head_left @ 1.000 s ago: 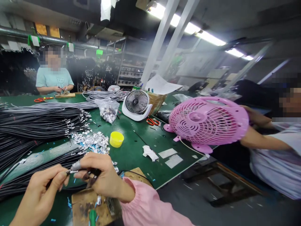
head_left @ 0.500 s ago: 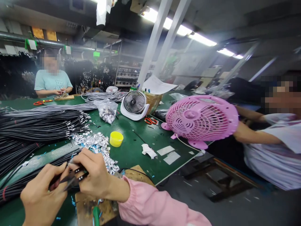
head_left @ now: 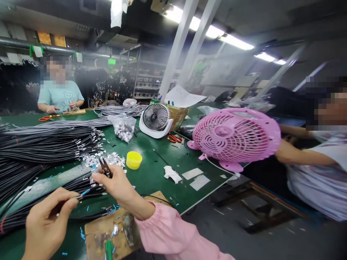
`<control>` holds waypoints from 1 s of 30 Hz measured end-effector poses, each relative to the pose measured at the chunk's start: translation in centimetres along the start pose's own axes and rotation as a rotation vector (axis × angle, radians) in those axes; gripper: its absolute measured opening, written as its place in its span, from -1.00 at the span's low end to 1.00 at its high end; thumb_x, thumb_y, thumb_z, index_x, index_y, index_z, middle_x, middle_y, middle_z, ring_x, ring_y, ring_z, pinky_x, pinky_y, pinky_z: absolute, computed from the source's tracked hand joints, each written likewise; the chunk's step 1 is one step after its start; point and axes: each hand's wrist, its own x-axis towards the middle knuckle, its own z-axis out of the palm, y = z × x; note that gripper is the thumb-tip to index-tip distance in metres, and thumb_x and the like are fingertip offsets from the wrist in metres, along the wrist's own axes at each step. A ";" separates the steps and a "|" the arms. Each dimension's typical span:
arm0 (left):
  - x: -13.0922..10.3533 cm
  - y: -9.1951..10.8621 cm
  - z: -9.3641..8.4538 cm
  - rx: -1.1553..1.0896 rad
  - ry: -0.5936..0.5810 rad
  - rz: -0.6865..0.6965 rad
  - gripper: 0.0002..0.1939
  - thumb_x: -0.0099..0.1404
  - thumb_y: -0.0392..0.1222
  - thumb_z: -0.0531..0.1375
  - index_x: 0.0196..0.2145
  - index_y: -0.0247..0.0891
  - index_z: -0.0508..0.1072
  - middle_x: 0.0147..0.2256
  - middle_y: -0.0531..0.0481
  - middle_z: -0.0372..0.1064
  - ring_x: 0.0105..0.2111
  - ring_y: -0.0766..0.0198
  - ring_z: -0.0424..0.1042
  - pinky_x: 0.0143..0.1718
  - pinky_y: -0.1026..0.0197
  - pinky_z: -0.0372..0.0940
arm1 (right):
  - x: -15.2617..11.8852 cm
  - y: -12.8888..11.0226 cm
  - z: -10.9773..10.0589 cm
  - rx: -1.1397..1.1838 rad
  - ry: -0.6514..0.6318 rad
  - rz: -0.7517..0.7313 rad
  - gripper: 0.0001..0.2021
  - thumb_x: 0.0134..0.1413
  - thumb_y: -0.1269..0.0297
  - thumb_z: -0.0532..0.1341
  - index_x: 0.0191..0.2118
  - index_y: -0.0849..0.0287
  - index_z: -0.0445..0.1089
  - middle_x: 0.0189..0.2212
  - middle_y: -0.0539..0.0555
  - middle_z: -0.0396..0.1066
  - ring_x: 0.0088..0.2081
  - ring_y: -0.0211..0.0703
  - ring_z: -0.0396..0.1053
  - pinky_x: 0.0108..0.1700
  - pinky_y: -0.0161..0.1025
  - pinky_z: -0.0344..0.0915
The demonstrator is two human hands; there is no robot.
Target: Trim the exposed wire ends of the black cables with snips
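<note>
My left hand (head_left: 50, 218) pinches the end of a thin cable, and a blue-tipped wire (head_left: 85, 192) sticks out past its thumb and finger. My right hand (head_left: 115, 182) is wrapped round small dark snips (head_left: 105, 168), whose blades point up and away from the cable. Bundles of black cables (head_left: 40, 144) lie at the left, their stripped ends near a pile of silvery foil scraps (head_left: 115, 159). Below my right wrist sits a worn wooden block (head_left: 100, 231) with a green-handled tool (head_left: 108, 249) on it.
A yellow cup (head_left: 133, 160), a bag of small parts (head_left: 124, 128), a white fan (head_left: 155, 117) and orange scissors (head_left: 175, 138) stand or lie beyond. At right is a pink fan (head_left: 233, 135) beside a person (head_left: 317, 169); another person (head_left: 61, 95) sits across the table.
My hands have come apart. The right one has moved up and right with the snips, while the left still pinches the cable. The far person's hands have separated.
</note>
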 end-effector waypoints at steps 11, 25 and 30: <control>1.3 1.9 0.4 -0.002 0.014 -0.101 -0.45 0.26 0.40 0.22 -0.55 -0.10 0.61 -0.60 0.13 0.56 -0.73 0.37 0.44 -0.73 0.43 0.29 | -1.8 1.0 -0.4 -0.300 -0.067 -0.623 -0.77 0.22 0.27 0.27 -0.47 0.17 0.47 -0.55 -0.02 0.33 -0.48 -0.25 0.25 -0.38 -0.30 0.23; -0.8 1.4 0.8 0.082 0.025 -0.074 -0.77 0.36 0.03 0.24 -0.42 -0.07 0.53 -0.50 0.20 0.50 -0.56 0.37 0.44 -0.41 0.33 0.34 | -2.2 1.8 -0.8 -0.460 -0.020 -0.720 -0.89 0.26 0.33 0.26 -0.25 0.22 0.54 -0.47 0.03 0.42 -0.46 -0.24 0.33 -0.33 -0.31 0.36; -1.3 1.9 1.3 0.074 0.078 -0.145 -0.80 0.35 0.01 0.25 -0.39 -0.07 0.56 -0.53 0.18 0.45 -0.60 0.36 0.32 -0.43 0.28 0.32 | -2.1 1.4 -0.3 -0.427 -0.030 -0.533 -0.92 0.15 0.41 0.27 -0.32 0.16 0.54 -0.47 0.00 0.46 -0.39 -0.20 0.41 -0.29 -0.30 0.36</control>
